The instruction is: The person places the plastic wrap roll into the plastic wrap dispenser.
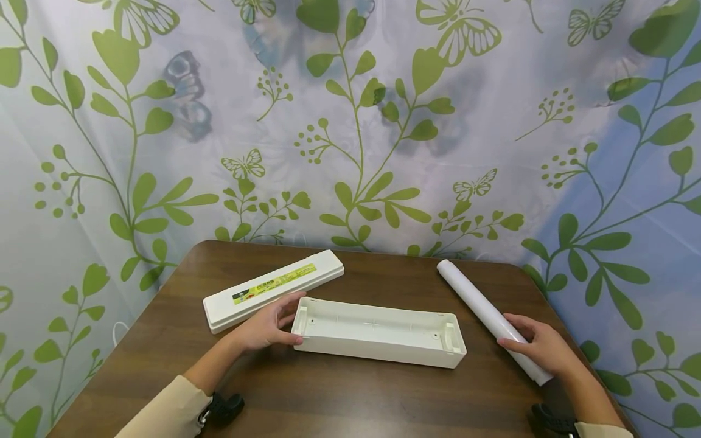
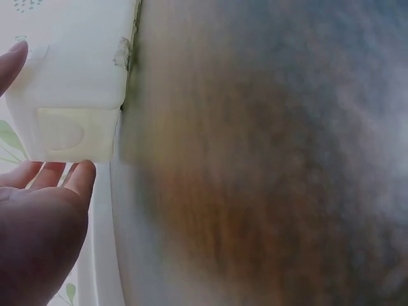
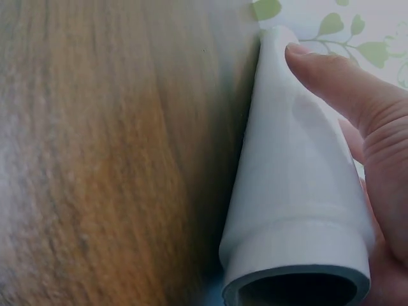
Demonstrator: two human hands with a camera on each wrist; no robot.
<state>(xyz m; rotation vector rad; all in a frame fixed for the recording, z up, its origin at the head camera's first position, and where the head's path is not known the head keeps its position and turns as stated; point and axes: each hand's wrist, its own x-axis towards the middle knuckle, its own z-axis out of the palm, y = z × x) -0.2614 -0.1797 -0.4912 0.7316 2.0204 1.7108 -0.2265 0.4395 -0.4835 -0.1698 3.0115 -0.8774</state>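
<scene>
Gripping glossy roll (image 1: pixel 480 304), right hand (image 1: pixel 541 347), oblong plastic box (image 1: pixel 378 354), left hand (image 1: pixel 267 328)

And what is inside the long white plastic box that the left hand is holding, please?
The long white plastic box shows two small round marks on its floor and a bracket at each short end; I see nothing loose. The near wall covers its own inner face.

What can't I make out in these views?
Label, head view: print too small.
Right hand, right wrist view: fingertips, save the thumb's, hidden behind the roll.
Roll's bore, right wrist view: shadowed, cut off by the bottom edge.
Tabletop, left wrist view: grain blurred.
</scene>
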